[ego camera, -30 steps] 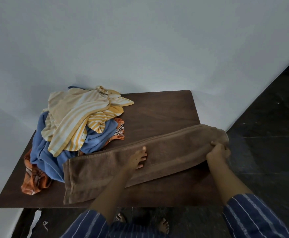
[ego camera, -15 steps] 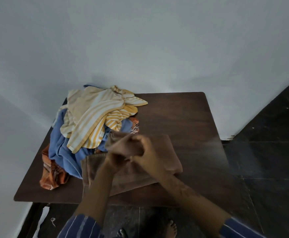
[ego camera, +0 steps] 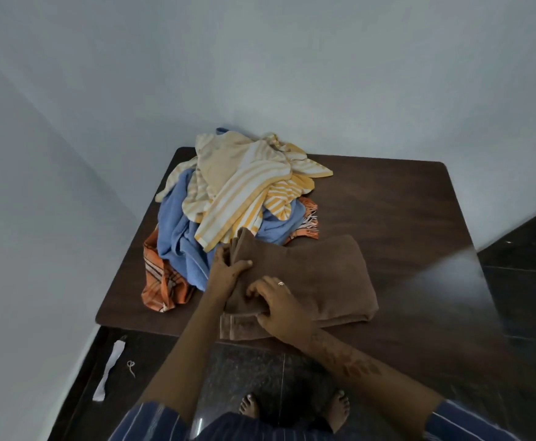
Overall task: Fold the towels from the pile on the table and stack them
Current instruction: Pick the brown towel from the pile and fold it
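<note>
R hand (ego camera: 279, 308): my fingers curl onto near-left edge of brown towel (ego camera: 317, 278), pinning layers; keep edges flush
L hand (ego camera: 228, 268): flat, fingers spread on the towel's left end; smooth outward w/o dragging
Towel: folded, front of table (ego camera: 397, 202)
Pile (ego camera: 238, 198): behind-left, touching it; don't snag

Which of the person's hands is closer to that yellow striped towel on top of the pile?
Left. The left hand rests on the brown towel's far left corner, just below the yellow striped towel's hanging edge. The right hand presses the brown towel's near edge, farther away.
</note>
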`<state>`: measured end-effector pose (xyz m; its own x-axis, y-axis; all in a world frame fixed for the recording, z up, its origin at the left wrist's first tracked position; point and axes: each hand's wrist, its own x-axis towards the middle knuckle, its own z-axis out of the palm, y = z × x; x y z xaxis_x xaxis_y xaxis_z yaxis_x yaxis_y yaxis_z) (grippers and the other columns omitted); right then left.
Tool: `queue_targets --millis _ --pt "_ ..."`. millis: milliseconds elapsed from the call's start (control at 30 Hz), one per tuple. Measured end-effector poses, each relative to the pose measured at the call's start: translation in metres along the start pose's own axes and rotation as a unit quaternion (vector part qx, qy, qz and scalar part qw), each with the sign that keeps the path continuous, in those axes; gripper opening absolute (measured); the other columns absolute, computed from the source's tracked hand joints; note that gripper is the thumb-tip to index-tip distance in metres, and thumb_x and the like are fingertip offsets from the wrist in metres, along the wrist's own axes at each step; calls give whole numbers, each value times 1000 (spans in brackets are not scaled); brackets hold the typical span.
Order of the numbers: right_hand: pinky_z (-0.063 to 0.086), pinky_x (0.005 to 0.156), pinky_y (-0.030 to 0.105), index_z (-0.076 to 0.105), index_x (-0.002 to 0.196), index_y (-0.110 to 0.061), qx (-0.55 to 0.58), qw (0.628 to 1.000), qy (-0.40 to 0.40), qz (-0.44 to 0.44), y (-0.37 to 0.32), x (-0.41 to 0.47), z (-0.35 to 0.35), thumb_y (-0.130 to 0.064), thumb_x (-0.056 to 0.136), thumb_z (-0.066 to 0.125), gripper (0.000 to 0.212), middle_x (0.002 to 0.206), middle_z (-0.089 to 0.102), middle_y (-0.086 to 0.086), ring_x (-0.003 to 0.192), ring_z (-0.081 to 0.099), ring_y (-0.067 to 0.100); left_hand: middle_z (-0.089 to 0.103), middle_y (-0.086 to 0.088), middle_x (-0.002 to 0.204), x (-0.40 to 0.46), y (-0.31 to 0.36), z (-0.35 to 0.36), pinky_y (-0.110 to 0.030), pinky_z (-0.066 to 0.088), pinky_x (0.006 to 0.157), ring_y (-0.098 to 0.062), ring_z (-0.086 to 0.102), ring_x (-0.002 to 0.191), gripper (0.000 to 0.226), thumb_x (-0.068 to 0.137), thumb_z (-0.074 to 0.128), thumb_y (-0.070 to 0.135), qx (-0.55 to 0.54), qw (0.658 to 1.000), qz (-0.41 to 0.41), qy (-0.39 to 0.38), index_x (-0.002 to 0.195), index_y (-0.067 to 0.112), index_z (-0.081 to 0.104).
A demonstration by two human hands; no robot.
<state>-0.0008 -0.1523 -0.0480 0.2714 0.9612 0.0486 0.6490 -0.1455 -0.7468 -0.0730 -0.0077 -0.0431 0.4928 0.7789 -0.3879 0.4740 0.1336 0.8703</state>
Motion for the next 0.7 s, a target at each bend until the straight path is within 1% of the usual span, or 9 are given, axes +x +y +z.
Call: queue_targets --millis 133,167,233,300,333,467,533,633,700 --pt "38 101 35 59 120 -12 3 984 -176 36 5 4 11 -26 81 69 42 121 57 5 113 52 20 48 -18 129 -8 -39 -27 -32 41 80 -33 51 112 57 86 60 4 121 992 -38 -2 136 4 33" --pt "35 106 37 56 126 -12 -20 988 -141 58 8 5 10 -28 85 66 45 128 55 7 120 49 22 46 -18 133 -14 -44 -26 -33 41 83 -34 49 115 60 85 58 4 137 990 -42 12 138 5 31" --pt "31 109 39 53 130 -7 -103 989 50 91 16 10 2 -26 91 57 43 132 54 14 125 48 30 40 -17 139 -25 -40 -16 -40 41 94 -33 45 123 63 85 55 4 151 983 5 105 142 7 28" --pt "31 108 45 53 127 -3 -220 944 206 132 37 11 -13 -29 91 51 45 131 54 18 125 49 34 35 -17 144 -30 -31 -2 -45 35 105 -34 36 132 62 88 53 11 225 950 89 196 144 8 27" --pt "27 111 49 49 130 -3 -269 920 227 173 54 8 -21 -35 91 47 50 136 49 19 129 44 34 32 -17 147 -29 -28 6 -47 29 110 -33 31 136 61 91 51 19 272 934 134 191 146 8 26" --pt "8 114 56 18 149 -4 -311 888 47 335 113 -25 -37 -71 84 7 94 156 15 20 145 12 33 20 -5 156 -23 -58 34 -47 3 116 -27 23 143 66 95 28 56 495 818 292 -22 148 17 26" --pt "8 115 53 4 151 -9 -285 897 7 339 122 -30 -41 -69 89 17 87 159 2 15 147 0 29 26 -5 154 -17 -84 37 -45 1 114 -27 33 139 71 95 15 63 552 782 274 -95 146 17 29" --pt "15 116 46 11 151 -11 -107 920 139 350 115 -29 -54 -50 95 41 75 158 9 12 146 9 26 38 -7 149 -11 -87 40 -45 2 115 -27 37 137 73 94 8 64 570 777 242 -118 145 16 31" --pt "26 114 46 26 147 -6 21 887 245 390 117 -33 -63 -42 92 53 71 151 29 15 140 28 30 38 -8 149 -12 -84 38 -46 4 114 -26 34 138 74 94 9 65 568 779 241 -115 144 15 32"
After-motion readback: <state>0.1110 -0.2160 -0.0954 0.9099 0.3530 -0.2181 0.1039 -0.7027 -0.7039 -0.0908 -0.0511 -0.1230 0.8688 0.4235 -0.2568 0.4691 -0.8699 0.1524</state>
